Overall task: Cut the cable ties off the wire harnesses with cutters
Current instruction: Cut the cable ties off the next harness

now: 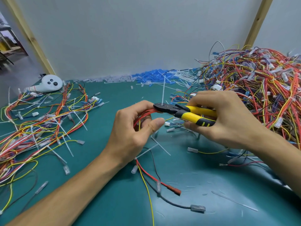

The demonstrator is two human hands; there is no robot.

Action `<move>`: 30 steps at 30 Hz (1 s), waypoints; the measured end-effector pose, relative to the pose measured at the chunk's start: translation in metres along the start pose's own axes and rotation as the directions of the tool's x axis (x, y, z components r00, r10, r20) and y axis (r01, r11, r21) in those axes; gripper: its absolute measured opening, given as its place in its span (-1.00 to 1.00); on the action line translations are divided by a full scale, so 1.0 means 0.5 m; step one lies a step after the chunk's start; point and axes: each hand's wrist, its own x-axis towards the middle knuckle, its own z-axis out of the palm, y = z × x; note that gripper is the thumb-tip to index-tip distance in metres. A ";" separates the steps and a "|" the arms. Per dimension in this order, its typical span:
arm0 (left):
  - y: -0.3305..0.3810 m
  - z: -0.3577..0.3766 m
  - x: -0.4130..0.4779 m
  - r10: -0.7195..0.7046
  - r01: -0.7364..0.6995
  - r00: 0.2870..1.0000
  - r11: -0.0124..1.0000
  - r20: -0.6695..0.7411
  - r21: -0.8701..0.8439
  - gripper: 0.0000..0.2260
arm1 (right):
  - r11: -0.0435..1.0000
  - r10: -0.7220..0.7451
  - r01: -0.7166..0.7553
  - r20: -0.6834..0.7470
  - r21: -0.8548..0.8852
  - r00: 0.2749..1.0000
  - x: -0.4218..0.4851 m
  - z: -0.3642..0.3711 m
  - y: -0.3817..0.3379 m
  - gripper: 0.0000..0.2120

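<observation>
Head view: the left hand [135, 126] has its fingers curled round a harness [145, 115] of mostly red wires, held above the middle of the bench [114, 176], with the thumb sticking out free. The right hand [228, 121] is wrapped round the yellow handles of the cutters [187, 112]. Their black nose sits at the foot of a white cable tie [163, 90] that stands straight up from the bundle, just beside the left fingertips. The handles lie close together. I cannot tell whether the tie is already severed, so I judge this to be the snip on this one tie. The harness's loose ends trail down to the near part of the bench.

Cut ties [161, 146] lie scattered about the middle and near right of the bench, so a fair number look done. Much looks left to do: a big heap [260, 88] of harnesses fills the far right corner. A flatter spread [40, 124] along the left edge shows many white ties poking out, so I cannot say whether that lot is finished.

No box, tray or bin shows. Blue caps [151, 77] and clear sleeves [114, 78] lie loose in a row along the far edge, and a white gadget [51, 84] rests at the far left corner
</observation>
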 end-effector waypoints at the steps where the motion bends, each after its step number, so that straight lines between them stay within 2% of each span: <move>1: 0.001 0.001 0.002 -0.004 0.004 1.000 1.000 -0.010 0.004 -0.78 | 1.000 -0.009 0.009 0.007 0.008 1.000 0.001 0.000 -0.001 -0.83; 3: 0.002 0.004 0.007 0.000 0.000 0.999 1.000 -0.037 0.007 -0.76 | 0.999 -0.038 0.037 0.040 0.012 0.998 0.000 0.003 -0.004 -0.84; 5: 0.002 0.007 0.009 0.021 -0.021 0.999 1.000 -0.030 0.022 -0.84 | 0.999 -0.053 0.053 0.059 -0.008 0.997 -0.001 0.006 -0.006 -0.84; 11: 0.001 0.011 0.013 0.135 -0.111 0.985 0.973 -0.108 0.201 -0.91 | 0.999 -0.048 0.048 0.005 -0.012 0.999 0.001 0.008 -0.004 -0.85; 15: 0.004 0.007 0.013 0.203 -0.166 0.971 0.952 -0.123 0.259 -0.90 | 0.999 -0.047 0.047 -0.009 0.021 0.999 0.000 0.014 -0.008 -0.84; 30: 0.013 0.006 0.009 0.188 -0.148 0.976 0.940 -0.105 0.307 -0.87 | 0.997 -0.043 0.043 0.008 0.058 0.999 -0.002 0.018 -0.010 -0.82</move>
